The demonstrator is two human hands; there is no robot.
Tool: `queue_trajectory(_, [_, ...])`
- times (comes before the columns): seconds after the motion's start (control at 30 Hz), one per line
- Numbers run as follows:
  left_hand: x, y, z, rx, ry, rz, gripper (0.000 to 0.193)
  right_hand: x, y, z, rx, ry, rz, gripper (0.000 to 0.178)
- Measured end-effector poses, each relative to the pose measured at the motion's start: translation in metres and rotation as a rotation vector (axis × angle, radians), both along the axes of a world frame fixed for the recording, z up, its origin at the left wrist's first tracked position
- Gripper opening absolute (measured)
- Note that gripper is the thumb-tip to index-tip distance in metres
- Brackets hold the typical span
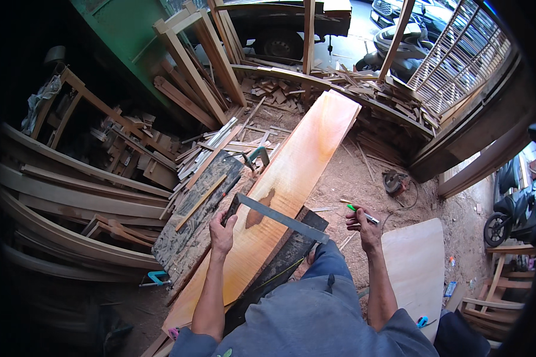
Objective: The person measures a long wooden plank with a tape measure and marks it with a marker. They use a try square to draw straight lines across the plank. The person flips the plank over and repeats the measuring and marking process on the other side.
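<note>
A long pale wooden board (306, 152) lies slantwise across a dark, paint-marked work surface (187, 214). Its face has a dark brown knot patch (256, 215). My left hand (222, 235), at the board's left edge, is closed on the dark stock of a try square (285, 221). The square's metal blade lies across the board and reaches past its right edge, near my leg. To the right of the board, raised and apart from it, my right hand (366, 229) grips a slim pen (351, 207) with a green part, its tip pointing left.
A clamp (257, 157) sits left of the board, and a blue clamp (156, 278) is lower left. Curved wooden pieces (83, 193) are stacked at left. A corded power tool (394, 182) rests on the sawdust-covered floor, beyond a pale panel (416, 256). Offcuts (280, 92) lie behind.
</note>
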State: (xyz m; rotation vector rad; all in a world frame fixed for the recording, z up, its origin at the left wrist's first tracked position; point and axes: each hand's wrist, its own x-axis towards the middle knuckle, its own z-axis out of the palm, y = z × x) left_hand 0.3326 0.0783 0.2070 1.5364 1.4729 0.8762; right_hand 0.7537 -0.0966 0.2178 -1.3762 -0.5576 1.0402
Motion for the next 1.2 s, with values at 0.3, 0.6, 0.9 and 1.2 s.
queue_trajectory(0.3, [0.230, 0.172, -0.035, 0.008, 0.112, -0.149, 0.031, 0.096, 0.112, -0.007, -0.149, -0.468, 0.081, 0.032])
queue_trajectory(0.6, [0.449, 0.374, -0.104, 0.045, 0.177, -0.160, 0.029, 0.272, 0.295, -0.080, 0.035, -0.845, -0.129, 0.028])
queue_trajectory(0.9, [0.513, 0.423, -0.166, 0.035, 0.187, -0.071, 0.030, 0.338, 0.364, -0.138, -0.017, -0.892, -0.105, 0.028])
queue_trajectory(1.2, [0.514, 0.412, -0.160, 0.152, 0.257, -0.114, 0.033, 0.372, 0.372, -0.117, -0.087, -0.831, -0.307, 0.031])
